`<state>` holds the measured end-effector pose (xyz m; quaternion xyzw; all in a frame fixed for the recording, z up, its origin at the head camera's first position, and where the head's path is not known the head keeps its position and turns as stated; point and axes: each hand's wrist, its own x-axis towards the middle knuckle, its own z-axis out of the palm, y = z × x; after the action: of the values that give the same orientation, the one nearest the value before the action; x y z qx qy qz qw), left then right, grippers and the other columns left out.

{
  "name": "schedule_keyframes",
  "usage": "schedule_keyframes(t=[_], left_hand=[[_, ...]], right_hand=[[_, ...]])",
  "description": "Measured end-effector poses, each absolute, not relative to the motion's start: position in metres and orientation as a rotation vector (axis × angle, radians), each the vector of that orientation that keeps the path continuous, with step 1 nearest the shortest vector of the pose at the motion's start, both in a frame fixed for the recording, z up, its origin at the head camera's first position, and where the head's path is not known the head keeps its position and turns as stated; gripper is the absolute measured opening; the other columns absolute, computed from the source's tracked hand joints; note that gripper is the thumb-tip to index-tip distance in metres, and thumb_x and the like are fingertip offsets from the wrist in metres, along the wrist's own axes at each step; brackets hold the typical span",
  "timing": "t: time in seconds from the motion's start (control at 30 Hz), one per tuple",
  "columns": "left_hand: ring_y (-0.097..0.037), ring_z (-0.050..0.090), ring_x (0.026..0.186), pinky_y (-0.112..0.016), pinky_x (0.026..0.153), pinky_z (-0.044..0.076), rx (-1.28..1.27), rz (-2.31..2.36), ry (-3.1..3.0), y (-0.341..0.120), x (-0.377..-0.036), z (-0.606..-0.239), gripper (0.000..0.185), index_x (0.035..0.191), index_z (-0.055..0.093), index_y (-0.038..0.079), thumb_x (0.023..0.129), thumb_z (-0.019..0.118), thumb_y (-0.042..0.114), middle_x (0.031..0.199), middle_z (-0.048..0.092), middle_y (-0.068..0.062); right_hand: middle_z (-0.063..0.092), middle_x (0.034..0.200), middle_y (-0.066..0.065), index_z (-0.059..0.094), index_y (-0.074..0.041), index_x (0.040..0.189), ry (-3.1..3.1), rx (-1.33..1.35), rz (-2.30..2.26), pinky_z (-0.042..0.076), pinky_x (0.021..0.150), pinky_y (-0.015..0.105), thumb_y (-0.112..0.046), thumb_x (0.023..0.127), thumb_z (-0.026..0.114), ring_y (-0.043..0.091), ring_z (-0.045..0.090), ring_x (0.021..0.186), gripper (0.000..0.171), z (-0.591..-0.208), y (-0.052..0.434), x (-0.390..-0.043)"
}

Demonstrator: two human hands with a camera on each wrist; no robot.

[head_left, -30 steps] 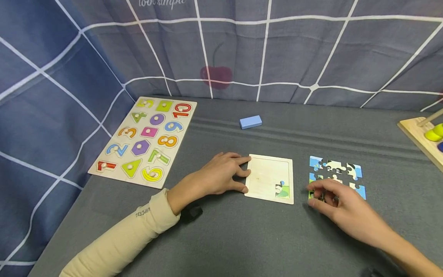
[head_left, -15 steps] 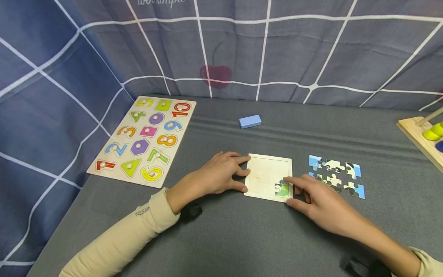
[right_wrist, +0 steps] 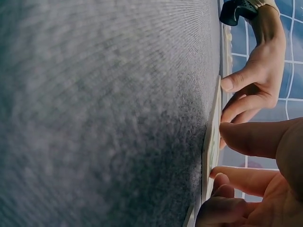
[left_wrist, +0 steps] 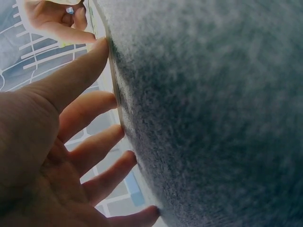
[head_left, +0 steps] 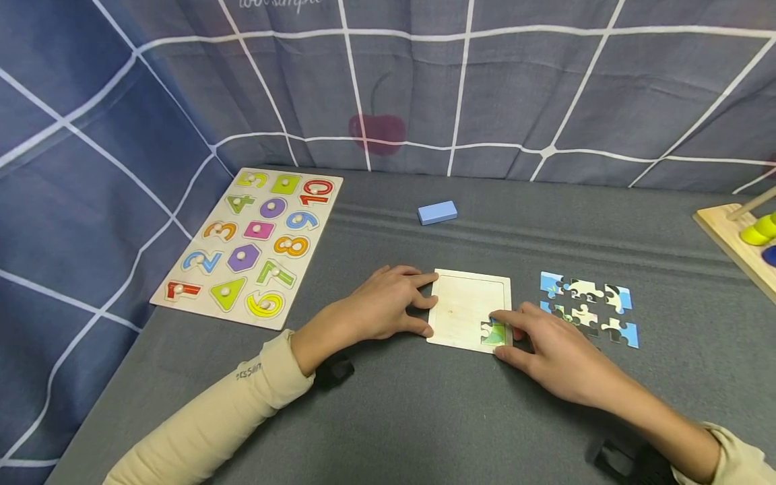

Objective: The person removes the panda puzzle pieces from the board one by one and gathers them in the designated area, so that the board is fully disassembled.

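Note:
A small wooden puzzle tray [head_left: 463, 306] lies on the grey cloth, with one green jigsaw piece [head_left: 491, 334] seated in its near right corner. My left hand [head_left: 388, 303] lies flat beside the tray, its straight fingers [left_wrist: 90, 111] touching the left edge [left_wrist: 119, 113]. My right hand [head_left: 533, 340] is at the tray's near right corner. Its index fingertip rests on the green piece and its thumb [right_wrist: 255, 137] on the tray's front edge [right_wrist: 211, 142]. The other fingers curl under the palm, and what they cover is hidden. Several loose jigsaw pieces [head_left: 585, 300] lie just right of the hand.
A wooden number-and-shape peg board [head_left: 248, 246] lies at the left. A blue block [head_left: 437, 213] sits behind the tray. A wooden toy with coloured rings [head_left: 736, 236] stands at the right edge. Checked blue cloth [head_left: 424, 81] walls the back and left.
My right hand left the loose pieces and moved left to the tray's near right corner, then edged slightly further in. My left hand and the tray stayed put.

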<state>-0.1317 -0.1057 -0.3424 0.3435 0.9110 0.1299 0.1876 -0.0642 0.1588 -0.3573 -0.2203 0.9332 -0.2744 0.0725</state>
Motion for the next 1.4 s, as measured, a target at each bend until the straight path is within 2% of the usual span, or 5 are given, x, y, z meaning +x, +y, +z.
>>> schedule_keyframes(t=[0.77,1.03,1.4], left_hand=[[-0.026,0.033,0.141,-0.061,0.112,0.021,0.964,0.357,2.563,-0.1060,-0.1310,-0.3418,0.052,0.130,0.067,0.018,0.085,0.076,0.042,0.156,0.038,0.001],[-0.026,0.034,0.141,-0.061,0.111,0.022,0.971,0.348,2.565,-0.1056,-0.1306,-0.3414,0.052,0.130,0.067,0.018,0.085,0.076,0.042,0.155,0.038,0.000],[-0.026,0.034,0.141,-0.060,0.112,0.022,0.970,0.348,2.567,-0.1055,-0.1316,-0.3425,0.052,0.130,0.068,0.018,0.085,0.076,0.042,0.155,0.038,0.001]], right_hand=[[0.048,0.089,-0.006,0.062,-0.020,0.104,2.866,-0.605,-0.976,0.038,0.062,0.028,-0.013,0.084,0.078,0.009,0.046,0.075,0.026,-0.3519,0.1556,-0.0646],[0.046,0.067,-0.011,0.056,-0.019,0.097,2.794,-0.624,-1.046,0.037,0.053,0.025,-0.002,0.085,0.073,0.003,0.044,0.058,0.027,-0.3520,0.1540,-0.0671],[0.049,0.069,-0.011,0.056,-0.018,0.096,2.760,-0.659,-1.101,0.040,0.054,0.025,0.005,0.085,0.069,0.003,0.047,0.060,0.029,-0.3540,0.1561,-0.0690]])
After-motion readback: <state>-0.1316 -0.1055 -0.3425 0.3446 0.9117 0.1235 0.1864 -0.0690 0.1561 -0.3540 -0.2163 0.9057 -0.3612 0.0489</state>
